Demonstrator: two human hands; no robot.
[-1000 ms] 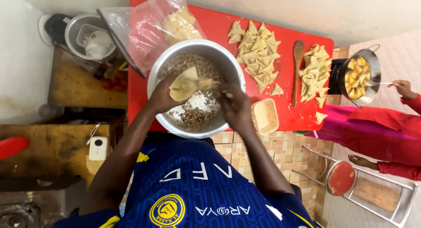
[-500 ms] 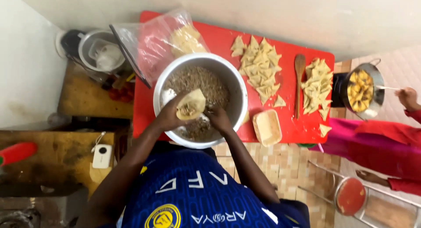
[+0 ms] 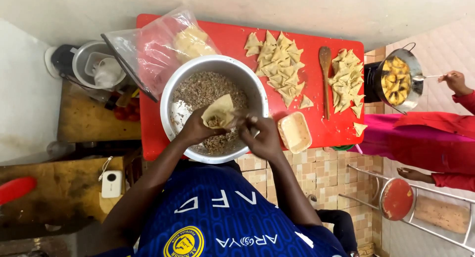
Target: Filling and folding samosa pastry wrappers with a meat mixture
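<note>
Pastry cone (image 3: 219,111) in left hand (image 3: 195,131), mouth facing camera, over bowl (image 3: 257,86).

A large round steel bowl of minced filling (image 3: 214,89) sits on the near edge of the red tabletop (image 3: 316,39). Over the bowl, the left hand (image 3: 195,131) holds a folded cone of pale pastry (image 3: 220,111), the right hand (image 3: 264,136) just beside it. Behind-left lies a clear plastic bag of pastry sheets (image 3: 163,49). Right of the bowl sit a small rectangular tray (image 3: 294,132), piles of folded triangular pastries (image 3: 279,69), then a wooden spoon (image 3: 325,79).
</note>
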